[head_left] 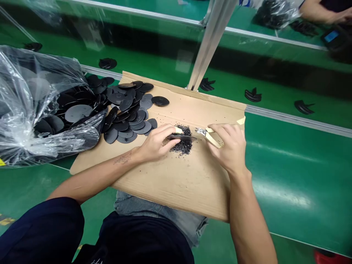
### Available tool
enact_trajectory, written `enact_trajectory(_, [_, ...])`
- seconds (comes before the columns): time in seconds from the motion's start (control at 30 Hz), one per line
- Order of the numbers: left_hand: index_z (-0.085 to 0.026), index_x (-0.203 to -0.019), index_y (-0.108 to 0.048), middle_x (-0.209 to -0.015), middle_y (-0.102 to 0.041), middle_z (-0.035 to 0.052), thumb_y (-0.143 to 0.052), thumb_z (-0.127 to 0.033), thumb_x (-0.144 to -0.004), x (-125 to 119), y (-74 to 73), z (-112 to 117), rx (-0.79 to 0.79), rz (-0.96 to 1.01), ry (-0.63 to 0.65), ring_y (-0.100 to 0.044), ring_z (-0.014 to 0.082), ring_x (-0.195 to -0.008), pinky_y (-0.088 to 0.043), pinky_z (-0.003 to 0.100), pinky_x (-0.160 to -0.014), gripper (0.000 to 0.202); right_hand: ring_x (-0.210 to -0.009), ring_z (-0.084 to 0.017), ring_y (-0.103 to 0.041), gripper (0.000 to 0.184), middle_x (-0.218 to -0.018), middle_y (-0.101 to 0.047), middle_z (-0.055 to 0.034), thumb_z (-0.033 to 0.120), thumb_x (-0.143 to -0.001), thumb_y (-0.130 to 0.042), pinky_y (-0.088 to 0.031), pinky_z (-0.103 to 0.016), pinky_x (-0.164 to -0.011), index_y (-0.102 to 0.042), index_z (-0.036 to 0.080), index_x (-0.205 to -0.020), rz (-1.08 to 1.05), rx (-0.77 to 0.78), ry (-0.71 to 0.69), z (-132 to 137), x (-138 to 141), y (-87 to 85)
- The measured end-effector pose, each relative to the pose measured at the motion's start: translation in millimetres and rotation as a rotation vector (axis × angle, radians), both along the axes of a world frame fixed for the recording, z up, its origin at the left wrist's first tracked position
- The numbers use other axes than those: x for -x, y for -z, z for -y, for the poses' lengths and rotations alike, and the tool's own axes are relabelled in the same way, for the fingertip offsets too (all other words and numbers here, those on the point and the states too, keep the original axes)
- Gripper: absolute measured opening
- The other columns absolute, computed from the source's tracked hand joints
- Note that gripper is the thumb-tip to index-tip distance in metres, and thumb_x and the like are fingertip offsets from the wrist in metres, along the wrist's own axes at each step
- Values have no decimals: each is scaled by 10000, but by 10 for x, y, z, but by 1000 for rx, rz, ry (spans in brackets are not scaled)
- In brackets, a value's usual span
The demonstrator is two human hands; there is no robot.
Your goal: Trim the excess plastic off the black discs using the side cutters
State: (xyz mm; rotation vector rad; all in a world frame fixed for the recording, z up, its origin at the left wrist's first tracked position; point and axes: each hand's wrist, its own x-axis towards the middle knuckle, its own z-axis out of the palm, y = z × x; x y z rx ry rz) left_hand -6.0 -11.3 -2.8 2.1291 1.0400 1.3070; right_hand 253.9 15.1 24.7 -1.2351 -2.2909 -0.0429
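Note:
My left hand is closed around a flat black plastic disc, held edge-on over a small heap of black trimmings on a cardboard sheet. My right hand grips small cutters with cream handles, their metal jaws pointing left, close to the disc's edge. A pile of the same black discs lies on the cardboard to the left, spilling out of a clear plastic bag.
The cardboard rests on a green conveyor surface with metal rails. Black fan-shaped parts lie on the far belt. A slanted metal post rises behind the cardboard. Another person's arm shows at the top right.

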Motion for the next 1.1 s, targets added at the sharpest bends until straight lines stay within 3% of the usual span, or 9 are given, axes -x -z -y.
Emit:
enact_trajectory(0.13, [-157, -1023, -705, -964, -743, 64, -636, -491, -958, -34, 11, -52, 304, 304, -35, -691, 181, -896, -565, 304, -827, 347, -945, -294, -581, 315, -1044, -720, -117, 377, -947, -596, -404, -393, -789, -678, 192, -1189, 70, 133, 100, -45, -16, 114])
enact_trajectory(0.3, [-153, -838, -733, -894, -776, 79, -617, -770, -841, -72, 32, -150, 511, 599, -201, -735, 233, -903, -612, 367, -876, 627, -941, -318, -573, 347, -1041, -704, -141, 419, -945, -577, -396, -410, -794, -688, 189, -1181, 104, 241, 200, -93, -20, 209])
enact_trajectory(0.4, [-166, -881, -752, -915, -791, 100, -485, -862, -845, -50, 50, -211, 580, 744, -287, -757, 266, -991, -624, 393, -919, 746, -966, -322, -558, 382, -1053, -693, -146, 459, -953, -568, -386, -409, -807, -675, 192, -1205, 103, 220, 218, -106, -21, 226])
enact_trajectory(0.5, [-169, -1005, -756, -1036, -796, 117, -508, -835, -858, 27, 13, -345, 523, 744, -310, -727, 284, -1145, -602, 402, -1001, 726, -966, -316, -546, 387, -1064, -683, -151, 482, -965, -550, -377, -405, -814, -677, 188, -1182, 107, 188, 229, -101, -7, 244])
enact_trajectory(0.63, [-146, -1087, -735, -1169, -762, 137, -477, -779, -913, 173, -158, -746, 267, 476, -392, -678, 284, -1231, -535, 419, -1099, 705, -975, -319, -529, 384, -1075, -668, -158, 487, -979, -519, -369, -416, -834, -679, 187, -1157, 100, 148, 252, -86, 19, 263])
enact_trajectory(0.73, [-143, -1241, -683, -1292, -702, 143, -410, -644, -1007, 283, -312, -1207, 6, 105, -430, -619, 272, -1292, -444, 428, -1182, 617, -1005, -325, -523, 380, -1109, -662, -165, 473, -974, -536, -367, -425, -860, -675, 177, -1169, 110, 155, 274, -74, 36, 249])
enact_trajectory(0.8, [-138, -1346, -622, -1330, -669, 154, -408, -483, -1041, 352, -394, -1540, -67, -176, -422, -602, 275, -1288, -431, 440, -1181, 508, -1026, -323, -523, 371, -1128, -661, -166, 464, -970, -562, -366, -423, -881, -677, 168, -1161, 123, 176, 284, -62, 46, 228])
enact_trajectory(0.97, [-157, -1444, -547, -1440, -594, 140, -511, -212, -942, 484, -492, -2174, 92, -846, -434, -558, 298, -1333, -435, 440, -1176, 506, -1070, -321, -522, 347, -1154, -659, -162, 455, -964, -606, -359, -417, -928, -684, 173, -1149, 128, 178, 302, -20, 64, 194])
enact_trajectory(1.1, [-173, -1315, -657, -1290, -680, 120, -581, -139, -838, 534, -481, -2340, 192, -1000, -448, -638, 299, -1231, -505, 412, -1111, 484, -1085, -317, -525, 350, -1170, -656, -157, 442, -954, -639, -352, -423, -962, -682, 171, -1169, 135, 201, 306, 7, 75, 181])
